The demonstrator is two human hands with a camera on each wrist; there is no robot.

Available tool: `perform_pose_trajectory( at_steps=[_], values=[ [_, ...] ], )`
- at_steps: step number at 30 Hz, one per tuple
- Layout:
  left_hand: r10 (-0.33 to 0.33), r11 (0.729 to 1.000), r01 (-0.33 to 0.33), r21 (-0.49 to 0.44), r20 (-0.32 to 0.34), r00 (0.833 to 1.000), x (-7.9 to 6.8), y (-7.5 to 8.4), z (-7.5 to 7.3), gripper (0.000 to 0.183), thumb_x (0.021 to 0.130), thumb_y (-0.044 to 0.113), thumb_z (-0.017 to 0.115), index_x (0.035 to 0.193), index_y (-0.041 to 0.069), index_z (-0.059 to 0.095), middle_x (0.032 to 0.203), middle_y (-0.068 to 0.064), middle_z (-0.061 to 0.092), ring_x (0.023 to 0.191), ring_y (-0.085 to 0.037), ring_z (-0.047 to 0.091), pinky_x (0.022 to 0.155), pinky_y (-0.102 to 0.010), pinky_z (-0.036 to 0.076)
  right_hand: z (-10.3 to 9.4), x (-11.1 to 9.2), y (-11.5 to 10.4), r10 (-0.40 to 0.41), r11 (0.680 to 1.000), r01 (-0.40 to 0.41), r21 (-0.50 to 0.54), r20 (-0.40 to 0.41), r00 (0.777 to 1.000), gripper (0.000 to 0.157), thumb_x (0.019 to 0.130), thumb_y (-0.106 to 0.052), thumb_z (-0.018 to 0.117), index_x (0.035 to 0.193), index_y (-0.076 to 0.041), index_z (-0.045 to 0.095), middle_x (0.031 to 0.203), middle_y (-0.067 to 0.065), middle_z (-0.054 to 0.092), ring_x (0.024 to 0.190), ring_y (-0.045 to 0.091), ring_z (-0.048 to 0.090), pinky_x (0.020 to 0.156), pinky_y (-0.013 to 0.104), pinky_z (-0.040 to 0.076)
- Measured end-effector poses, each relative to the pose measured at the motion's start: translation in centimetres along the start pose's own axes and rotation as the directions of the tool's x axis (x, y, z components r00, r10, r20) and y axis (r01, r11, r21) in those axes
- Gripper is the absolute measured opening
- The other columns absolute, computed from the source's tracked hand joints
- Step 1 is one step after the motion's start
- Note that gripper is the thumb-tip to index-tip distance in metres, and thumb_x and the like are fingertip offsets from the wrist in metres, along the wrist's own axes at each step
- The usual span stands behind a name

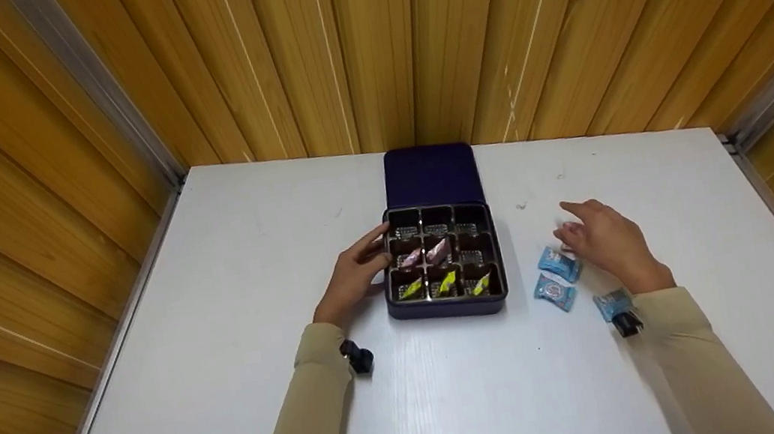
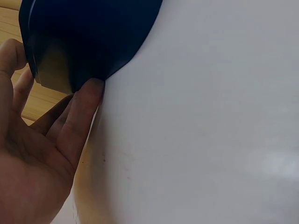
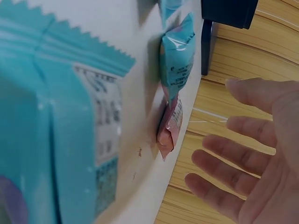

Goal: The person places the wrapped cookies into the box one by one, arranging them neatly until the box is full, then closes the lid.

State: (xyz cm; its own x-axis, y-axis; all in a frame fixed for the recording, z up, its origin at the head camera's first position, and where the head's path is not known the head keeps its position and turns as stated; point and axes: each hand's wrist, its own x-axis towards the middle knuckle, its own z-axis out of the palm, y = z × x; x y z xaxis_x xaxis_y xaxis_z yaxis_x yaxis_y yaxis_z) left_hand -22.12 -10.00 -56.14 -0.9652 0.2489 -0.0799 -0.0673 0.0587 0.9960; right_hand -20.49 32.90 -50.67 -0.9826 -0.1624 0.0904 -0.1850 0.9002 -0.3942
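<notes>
A dark blue box (image 1: 447, 307) stands on the table, divided into several compartments. Yellow-wrapped candies (image 1: 448, 282) sit in its front row and pink-wrapped candies (image 1: 438, 251) in two middle-row compartments; the back row holds none. My left hand (image 1: 356, 274) rests fingertips against the box's left side; in the left wrist view its fingers meet the box wall (image 2: 93, 37). To the right, my right hand (image 1: 606, 239) hovers with fingers spread, holding nothing. Beneath and beside it lie blue-wrapped candies (image 1: 555, 292) and, in the right wrist view, a pink-wrapped candy (image 3: 170, 126).
The box's lid (image 1: 430, 174) lies folded back behind it, towards the corrugated wood-look wall (image 1: 378, 44). Another blue candy (image 1: 613, 304) lies close to the right wrist. The white table (image 1: 459, 404) ends at the walls on the left, back and right.
</notes>
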Motion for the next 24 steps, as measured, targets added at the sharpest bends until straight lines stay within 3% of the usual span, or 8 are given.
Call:
perform_pose_trajectory(
  at_steps=[4, 11, 20, 24],
  values=[
    [0.0, 1.0, 0.0, 0.001, 0.0, 1.0, 0.0, 0.0, 0.0, 0.06, 0.101, 0.014, 0.066, 0.158, 0.03, 0.055, 0.15, -0.016, 0.058, 0.127, -0.033, 0.063, 0.085, -0.052, 0.062, 0.3, -0.1, -0.2, 0.05, 0.999, -0.05, -0.014, 0.002, 0.999, 0.059, 0.103, -0.024, 0.071, 0.151, 0.005, 0.053, 0.135, 0.033, 0.058, 0.125, 0.054, 0.056, 0.106, 0.068, 0.045],
    [0.059, 0.998, -0.059, 0.013, 0.012, 0.998, 0.2, -0.2, 0.0, 0.06, 0.102, 0.009, 0.064, 0.159, 0.023, 0.053, 0.146, -0.017, 0.062, 0.125, -0.03, 0.065, 0.097, -0.046, 0.057, 1.0, -0.2, -0.3, 0.013, 0.999, -0.017, -0.05, -0.075, 0.997, 0.05, 0.1, -0.017, 0.074, 0.138, 0.012, 0.062, 0.122, 0.037, 0.064, 0.106, 0.052, 0.066, 0.09, 0.066, 0.055],
    [0.072, 0.997, -0.072, 0.019, 0.006, 0.997, 0.4, -0.2, 0.0, 0.059, 0.101, 0.008, 0.065, 0.159, 0.02, 0.054, 0.145, -0.021, 0.062, 0.127, -0.033, 0.064, 0.101, -0.045, 0.055, 1.4, -0.2, 0.2, 0.044, 0.997, -0.047, -0.055, -0.057, 0.997, 0.04, 0.098, -0.017, 0.076, 0.125, 0.011, 0.069, 0.111, 0.031, 0.067, 0.095, 0.047, 0.067, 0.083, 0.064, 0.057],
    [0.062, 0.998, -0.062, 0.016, 0.004, 0.998, 0.3, -0.2, 0.0, 0.06, 0.102, 0.009, 0.065, 0.158, 0.022, 0.054, 0.145, -0.018, 0.062, 0.127, -0.032, 0.064, 0.1, -0.047, 0.056, 1.6, -0.3, 0.4, 0.062, 0.998, -0.062, -0.008, -0.011, 0.998, 0.031, 0.098, -0.014, 0.075, 0.119, 0.009, 0.071, 0.106, 0.025, 0.067, 0.09, 0.039, 0.064, 0.082, 0.061, 0.056]
  ],
)
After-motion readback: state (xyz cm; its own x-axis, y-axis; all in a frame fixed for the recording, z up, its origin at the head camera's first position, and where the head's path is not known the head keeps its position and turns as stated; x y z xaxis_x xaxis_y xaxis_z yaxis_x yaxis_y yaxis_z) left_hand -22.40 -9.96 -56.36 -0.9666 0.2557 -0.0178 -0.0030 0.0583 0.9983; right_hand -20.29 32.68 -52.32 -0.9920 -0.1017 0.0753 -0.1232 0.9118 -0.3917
